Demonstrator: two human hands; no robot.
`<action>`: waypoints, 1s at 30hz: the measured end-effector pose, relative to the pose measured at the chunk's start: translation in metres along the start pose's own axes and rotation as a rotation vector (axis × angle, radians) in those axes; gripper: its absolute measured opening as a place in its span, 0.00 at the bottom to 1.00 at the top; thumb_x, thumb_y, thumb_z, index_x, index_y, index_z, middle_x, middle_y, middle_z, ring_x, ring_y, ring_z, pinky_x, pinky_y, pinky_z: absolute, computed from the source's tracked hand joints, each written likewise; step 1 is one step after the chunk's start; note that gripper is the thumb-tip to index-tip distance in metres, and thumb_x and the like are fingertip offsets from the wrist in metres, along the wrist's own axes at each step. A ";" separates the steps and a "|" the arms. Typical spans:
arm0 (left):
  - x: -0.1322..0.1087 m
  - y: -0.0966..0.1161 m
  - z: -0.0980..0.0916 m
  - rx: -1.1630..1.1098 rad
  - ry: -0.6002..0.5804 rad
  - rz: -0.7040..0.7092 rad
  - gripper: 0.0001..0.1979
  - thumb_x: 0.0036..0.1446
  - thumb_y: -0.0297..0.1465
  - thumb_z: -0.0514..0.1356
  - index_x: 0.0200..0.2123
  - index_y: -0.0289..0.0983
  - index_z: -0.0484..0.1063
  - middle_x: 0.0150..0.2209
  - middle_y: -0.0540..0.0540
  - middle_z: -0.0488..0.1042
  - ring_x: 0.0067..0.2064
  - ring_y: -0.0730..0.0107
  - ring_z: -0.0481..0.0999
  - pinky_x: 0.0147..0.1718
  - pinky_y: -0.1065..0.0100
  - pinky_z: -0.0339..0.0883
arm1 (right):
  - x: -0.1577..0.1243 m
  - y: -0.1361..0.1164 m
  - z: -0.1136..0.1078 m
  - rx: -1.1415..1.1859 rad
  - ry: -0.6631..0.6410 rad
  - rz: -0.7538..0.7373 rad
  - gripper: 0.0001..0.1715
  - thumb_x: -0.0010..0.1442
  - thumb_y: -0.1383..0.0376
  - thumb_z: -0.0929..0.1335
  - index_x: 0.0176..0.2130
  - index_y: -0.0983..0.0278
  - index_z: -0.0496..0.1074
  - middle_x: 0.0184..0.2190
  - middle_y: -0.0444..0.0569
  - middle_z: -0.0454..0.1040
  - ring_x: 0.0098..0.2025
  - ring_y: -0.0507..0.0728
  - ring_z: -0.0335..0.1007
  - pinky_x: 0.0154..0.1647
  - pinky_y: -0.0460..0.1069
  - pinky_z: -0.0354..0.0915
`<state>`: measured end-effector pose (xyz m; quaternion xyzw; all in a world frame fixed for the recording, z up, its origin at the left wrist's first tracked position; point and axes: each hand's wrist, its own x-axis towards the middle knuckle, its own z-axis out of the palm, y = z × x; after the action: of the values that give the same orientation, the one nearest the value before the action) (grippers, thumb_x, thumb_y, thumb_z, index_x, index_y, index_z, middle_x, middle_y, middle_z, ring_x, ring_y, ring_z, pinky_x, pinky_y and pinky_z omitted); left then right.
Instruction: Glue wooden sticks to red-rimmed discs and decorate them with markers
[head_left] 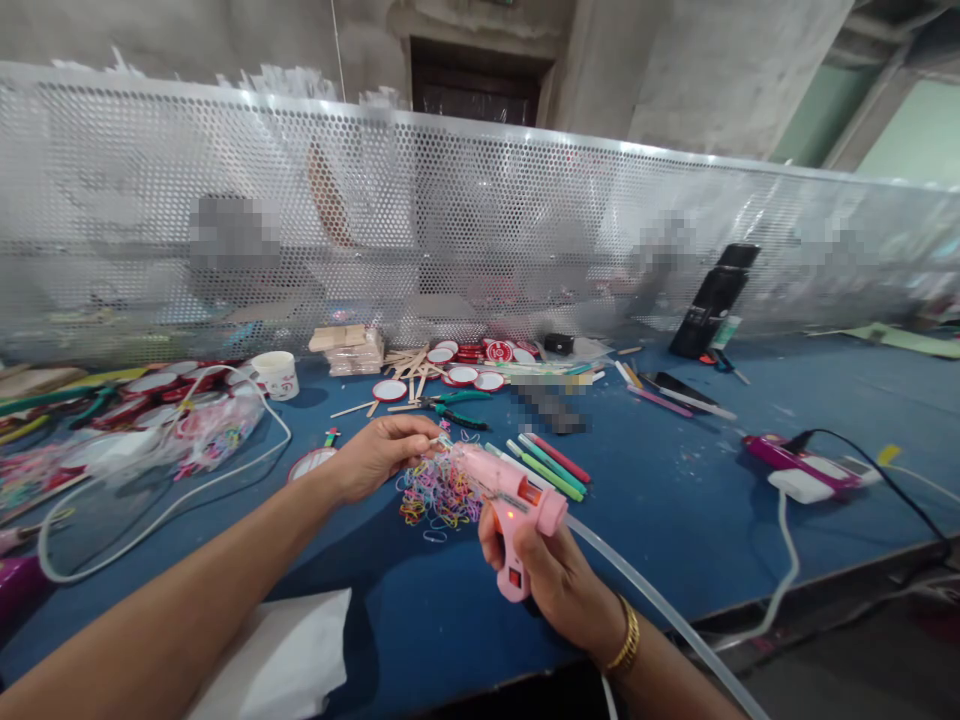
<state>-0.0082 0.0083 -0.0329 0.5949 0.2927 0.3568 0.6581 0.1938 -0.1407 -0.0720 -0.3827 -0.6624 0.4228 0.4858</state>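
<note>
A pink hot glue gun (499, 480) is gripped by its handle in my right hand (555, 575), its small light glowing orange. A long translucent glue stick (645, 585) trails from its rear. The nozzle points left, up against the fingertips of my left hand (397, 450). Those fingers are pinched together over something small that I cannot make out. Below both hands lies a pile of coloured rubber bands (439, 495). Left of the pile, a round white disc with a red rim (311, 463) is partly hidden by my left forearm.
Beyond are green-handled pliers (454, 410), wooden sticks (412, 370), red-rimmed discs (390, 390), a paper cup (275, 375) and coloured pens (551, 465). At right sit a black bottle (712, 300) and a purple power strip (802, 468). A perforated metal screen (480, 220) bounds the blue table.
</note>
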 end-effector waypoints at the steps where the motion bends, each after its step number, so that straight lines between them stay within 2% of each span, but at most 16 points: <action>1: 0.000 0.000 0.000 0.001 0.000 -0.003 0.17 0.35 0.39 0.74 0.29 0.37 0.80 0.28 0.48 0.73 0.28 0.77 0.65 0.27 0.74 0.56 | 0.000 0.000 0.000 0.001 0.002 -0.001 0.31 0.65 0.43 0.52 0.33 0.64 0.64 0.29 0.46 0.63 0.26 0.49 0.58 0.27 0.46 0.59; 30: -0.001 0.002 0.000 0.009 -0.024 -0.002 0.14 0.39 0.37 0.73 0.30 0.37 0.80 0.27 0.48 0.72 0.28 0.78 0.64 0.26 0.73 0.55 | 0.001 0.001 0.001 0.044 -0.005 0.026 0.29 0.66 0.44 0.53 0.34 0.63 0.64 0.28 0.45 0.63 0.26 0.49 0.58 0.26 0.45 0.59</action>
<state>-0.0087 0.0076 -0.0310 0.6019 0.2868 0.3476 0.6593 0.1932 -0.1396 -0.0732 -0.3795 -0.6492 0.4442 0.4871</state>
